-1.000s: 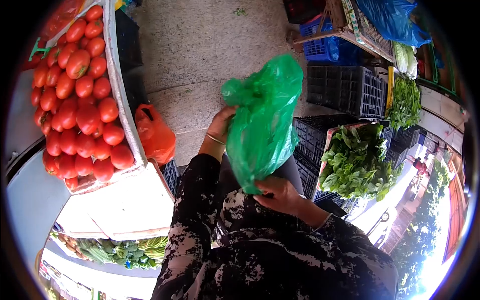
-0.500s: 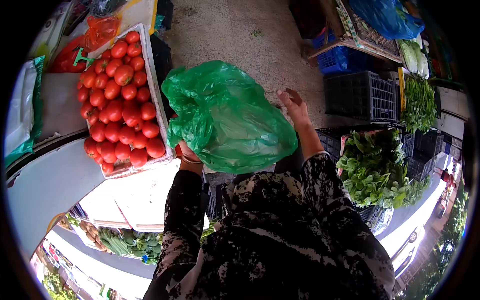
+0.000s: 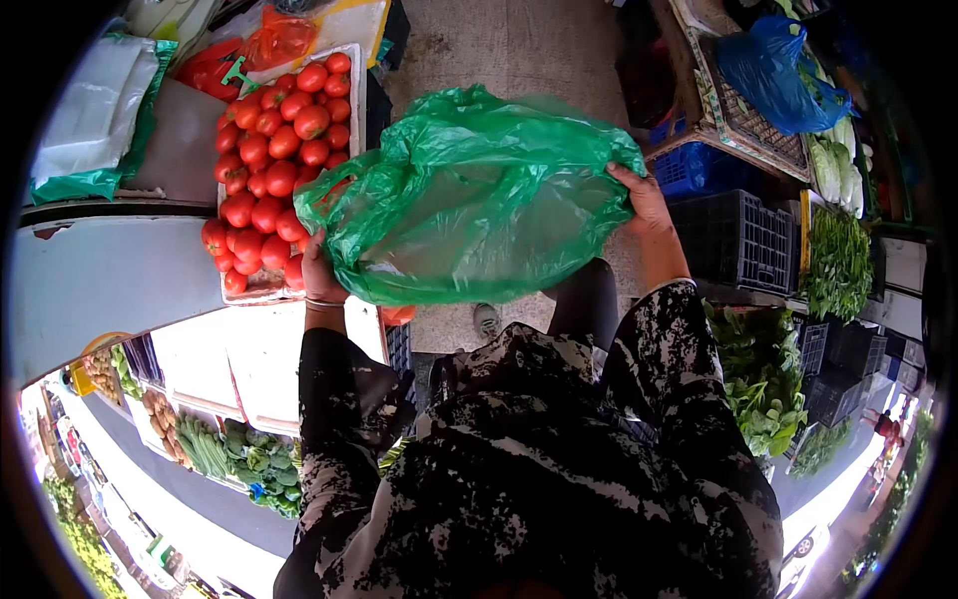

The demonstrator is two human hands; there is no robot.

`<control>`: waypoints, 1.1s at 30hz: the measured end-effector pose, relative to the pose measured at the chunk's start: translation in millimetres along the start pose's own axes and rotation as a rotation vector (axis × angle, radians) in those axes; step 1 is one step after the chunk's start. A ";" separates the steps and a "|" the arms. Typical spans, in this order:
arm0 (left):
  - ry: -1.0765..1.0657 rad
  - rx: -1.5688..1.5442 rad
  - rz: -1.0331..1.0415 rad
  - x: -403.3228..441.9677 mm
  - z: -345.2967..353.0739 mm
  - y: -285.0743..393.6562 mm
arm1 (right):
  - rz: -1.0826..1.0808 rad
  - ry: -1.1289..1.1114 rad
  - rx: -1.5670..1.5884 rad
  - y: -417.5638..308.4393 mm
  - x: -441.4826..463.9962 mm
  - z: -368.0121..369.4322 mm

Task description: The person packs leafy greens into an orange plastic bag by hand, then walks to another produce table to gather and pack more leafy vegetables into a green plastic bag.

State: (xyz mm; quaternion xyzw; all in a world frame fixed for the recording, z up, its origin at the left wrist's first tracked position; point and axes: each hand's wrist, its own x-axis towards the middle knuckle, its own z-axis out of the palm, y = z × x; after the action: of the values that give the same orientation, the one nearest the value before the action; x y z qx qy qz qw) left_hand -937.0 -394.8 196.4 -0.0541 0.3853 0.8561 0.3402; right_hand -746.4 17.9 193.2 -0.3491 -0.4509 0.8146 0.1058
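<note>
A thin green plastic bag (image 3: 479, 220) is stretched wide between my two hands, in front of my body. My left hand (image 3: 320, 272) grips its left edge, close to the tomatoes; some of those fingers are hidden behind the film. At the opposite edge, my right hand (image 3: 647, 205) pinches the plastic between thumb and fingers. Red tomatoes (image 3: 267, 180) fill a white foam box (image 3: 354, 100) just left of the bag, which overlaps part of the box's right side.
On the right are black crates (image 3: 733, 240), leafy greens (image 3: 763, 379) and a blue bag (image 3: 768, 75) on a wooden stand. More plastic bags (image 3: 85, 110) lie at the far left. Greens (image 3: 249, 454) line the lower left. A shoe (image 3: 486, 320) shows on the floor.
My right hand, free and apart from the bag before, has taken hold of its right edge. The bag is spread wider, and my left hand has moved left. The view has shifted.
</note>
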 end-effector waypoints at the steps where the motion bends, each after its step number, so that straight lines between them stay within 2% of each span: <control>1: 0.058 0.037 -0.035 0.6 -7.7 0.3 | -0.123 0.090 -0.022 -9.5 -4.5 -11.1; 2: 0.112 0.074 -0.072 9.1 -26.9 2.0 | -0.131 0.092 -0.029 -12.5 -3.0 -23.9; 4: -0.004 0.664 0.187 28.7 -65.3 -3.6 | -0.388 0.436 -0.440 -13.9 0.4 -52.7; 5: -0.005 0.931 0.340 32.5 -63.9 -2.8 | -0.410 0.441 -0.438 -21.0 0.6 -57.7; 7: 0.324 0.431 0.200 51.3 -31.9 -2.1 | -0.255 0.636 -1.461 -38.3 -0.8 -68.1; 8: 0.563 0.442 0.097 45.6 37.4 19.0 | -0.335 0.614 -1.427 -66.0 2.7 -69.1; 9: 0.526 0.483 0.213 56.5 66.1 40.8 | -0.407 0.591 -1.394 -106.6 -0.4 -63.2; 10: 0.459 0.562 0.377 56.2 103.4 61.1 | -0.456 0.735 -1.204 -159.4 -23.6 -36.7; 11: 0.329 0.682 0.634 38.8 155.5 80.3 | -0.713 0.823 -1.021 -204.4 -60.8 -3.7; 12: 0.179 0.762 0.940 15.4 202.5 95.7 | -0.941 0.807 -0.951 -247.2 -83.1 0.6; 13: 0.023 0.759 1.195 -6.8 242.7 105.4 | -1.220 0.942 -0.952 -274.9 -107.7 9.1; 14: -0.092 0.626 1.350 -17.5 268.9 105.6 | -1.431 1.023 -0.927 -284.7 -126.9 5.3; 15: -0.122 0.612 1.351 -9.7 277.4 91.0 | -1.509 1.042 -0.900 -269.3 -129.2 -8.1; 16: -0.034 0.822 1.624 2.9 277.2 65.6 | -1.473 1.040 -0.917 -245.9 -119.4 -28.9; 17: 0.071 1.039 1.878 20.3 262.4 34.3 | -1.262 0.988 -1.020 -203.8 -91.9 -57.6; 18: 0.060 1.965 1.408 61.7 212.6 -8.4 | -0.890 0.892 -1.192 -146.5 -59.2 -92.1; 19: -0.132 2.236 0.988 85.1 160.6 -57.6 | -0.453 0.728 -1.400 -84.5 -34.4 -124.5; 20: -0.309 2.297 0.478 90.2 104.6 -111.6 | -0.128 0.526 -1.507 -16.3 -24.8 -155.9; 21: -0.418 2.253 0.135 84.4 45.5 -158.6 | -0.034 0.422 -1.414 34.2 -22.9 -170.2; 22: -0.466 2.129 -0.108 67.2 20.2 -187.9 | -0.043 0.394 -1.134 61.5 -16.6 -182.2; 23: -0.451 1.979 -0.293 59.2 1.4 -206.1 | -0.057 0.398 -0.409 79.9 -10.6 -191.7; 24: -0.383 1.768 -0.409 55.7 -5.3 -214.6 | 0.042 0.414 -0.868 70.2 -29.4 -183.9; 25: -0.186 1.430 -0.577 54.3 -4.0 -220.7 | 0.148 0.412 -1.326 61.0 -48.6 -176.3; 26: 0.003 1.083 -0.703 63.2 3.2 -220.1 | 0.283 0.383 -1.211 61.2 -48.2 -181.4; 27: -0.026 1.104 -0.700 80.8 13.0 -217.2 | 0.306 0.404 -1.156 59.8 -43.9 -185.3; 29: -0.139 0.800 -0.776 119.0 31.4 -200.5 | 0.334 0.441 -1.073 53.4 -30.5 -197.5; 30: -0.153 0.822 -0.787 142.0 28.7 -195.1 | 0.281 0.523 -0.937 49.9 -25.8 -203.2; 32: 0.004 0.685 -0.738 185.3 25.6 -194.6 | 0.242 0.605 -0.786 33.3 -20.0 -213.8; 33: 0.005 0.696 -0.746 187.7 55.3 -183.5 | 0.260 0.650 -0.667 17.7 -19.1 -216.2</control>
State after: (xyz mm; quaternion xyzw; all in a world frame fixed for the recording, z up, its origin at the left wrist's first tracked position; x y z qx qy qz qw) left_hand -956.2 -168.3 54.0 -0.0735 0.6031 0.4971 0.6195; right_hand -586.2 141.3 112.3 -0.6539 -0.5837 0.4809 0.0210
